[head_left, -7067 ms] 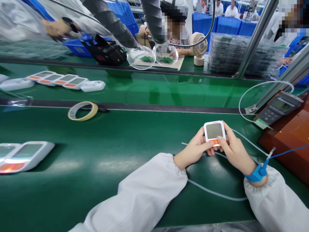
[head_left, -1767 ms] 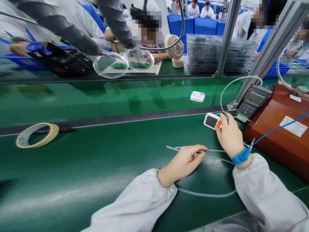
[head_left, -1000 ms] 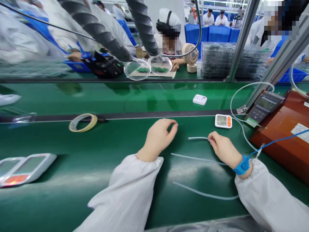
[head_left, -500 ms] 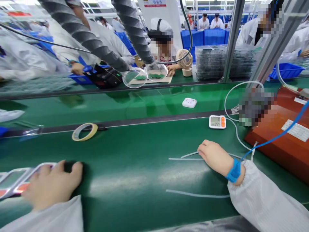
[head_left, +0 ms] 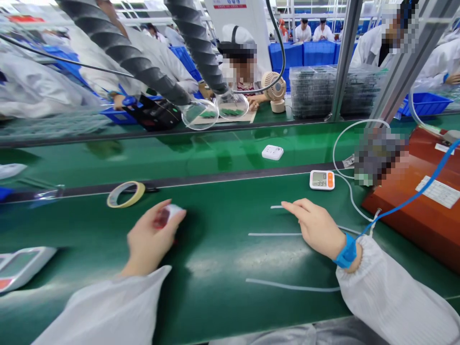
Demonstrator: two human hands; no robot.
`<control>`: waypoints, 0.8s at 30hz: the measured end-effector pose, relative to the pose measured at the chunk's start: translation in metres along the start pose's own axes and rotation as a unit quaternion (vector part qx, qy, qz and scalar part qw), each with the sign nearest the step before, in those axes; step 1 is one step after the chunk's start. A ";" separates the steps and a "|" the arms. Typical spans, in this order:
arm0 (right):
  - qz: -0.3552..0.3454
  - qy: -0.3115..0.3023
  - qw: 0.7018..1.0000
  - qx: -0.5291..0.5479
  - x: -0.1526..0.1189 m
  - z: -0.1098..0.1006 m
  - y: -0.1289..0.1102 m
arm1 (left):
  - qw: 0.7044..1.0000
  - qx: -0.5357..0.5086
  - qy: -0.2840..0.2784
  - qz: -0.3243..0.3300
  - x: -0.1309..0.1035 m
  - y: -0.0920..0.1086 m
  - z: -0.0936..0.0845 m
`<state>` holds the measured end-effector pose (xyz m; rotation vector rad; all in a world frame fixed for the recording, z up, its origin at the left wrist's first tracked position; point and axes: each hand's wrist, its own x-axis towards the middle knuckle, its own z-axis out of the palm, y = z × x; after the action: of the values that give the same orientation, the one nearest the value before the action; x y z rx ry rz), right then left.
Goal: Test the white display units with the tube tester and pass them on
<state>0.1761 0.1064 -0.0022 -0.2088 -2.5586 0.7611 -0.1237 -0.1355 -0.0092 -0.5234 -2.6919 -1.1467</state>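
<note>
My left hand (head_left: 154, 235) is above the green bench (head_left: 215, 306), fingers closed around a small white device with a red part (head_left: 171, 212); motion blurs its details. To the right, my right hand (head_left: 314, 223), a blue wrist strap (head_left: 347, 251) on its wrist, has its fingers on a thin translucent tube (head_left: 276, 207). The tube's end sticks out left of the fingertips. Below it on the bench lie a second tube (head_left: 275, 234), running under the hand, and a third (head_left: 293, 286), passing under the sleeve.
A white monitor (head_left: 322, 180) with orange buttons lies beyond my right hand. At far left is a larger white device (head_left: 27, 268). A tape roll (head_left: 125, 194) rests near the bench strip. A white device (head_left: 272, 152) sits farther back. A brown-red box (head_left: 420, 191) stands right.
My left hand has left the devices at far left and moved right with one of them. The right hand has raised the tube's end slightly. The white device at the back has shifted left.
</note>
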 end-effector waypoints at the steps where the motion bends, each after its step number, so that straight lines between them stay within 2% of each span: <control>1: 0.001 0.034 0.999 0.001 0.000 -0.001 0.000 | 0.996 -0.084 -0.022 -0.030 -0.009 0.017 0.012; 2: 0.005 0.065 0.998 0.006 0.001 -0.002 0.001 | 0.981 -0.181 -0.057 -0.030 -0.020 0.037 0.024; 3: 0.010 0.091 0.996 0.015 0.001 -0.003 0.001 | 0.953 -0.287 -0.095 -0.027 -0.033 0.058 0.038; 5: 0.025 0.126 0.991 0.030 0.002 -0.006 0.002 | 0.876 -0.454 -0.156 -0.034 -0.062 0.099 0.066; 8: 0.031 0.134 0.990 0.034 0.003 -0.006 0.005 | 0.773 -0.580 -0.247 -0.071 -0.102 0.141 0.101; 10: 0.018 0.124 0.992 0.024 0.003 -0.004 0.007 | 0.740 -0.583 -0.321 -0.094 -0.118 0.152 0.115; 12: 0.000 0.112 0.994 0.012 0.003 -0.001 0.010 | 0.721 -0.572 -0.375 -0.115 -0.125 0.152 0.119; 14: -0.017 0.104 0.994 0.007 0.002 0.002 0.011 | 0.711 -0.567 -0.394 -0.134 -0.124 0.148 0.116; 19: -0.016 0.102 0.995 0.013 0.003 0.004 0.009 | 0.698 -0.568 -0.407 -0.154 -0.124 0.146 0.107; 24: -0.004 0.095 0.995 0.023 0.003 0.001 0.004 | 0.702 -0.574 -0.393 -0.154 -0.127 0.147 0.108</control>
<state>0.1733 0.1103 -0.0041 -0.2424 -2.3595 0.7595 0.0477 0.0053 -0.0221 -0.8444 -2.1711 -3.3583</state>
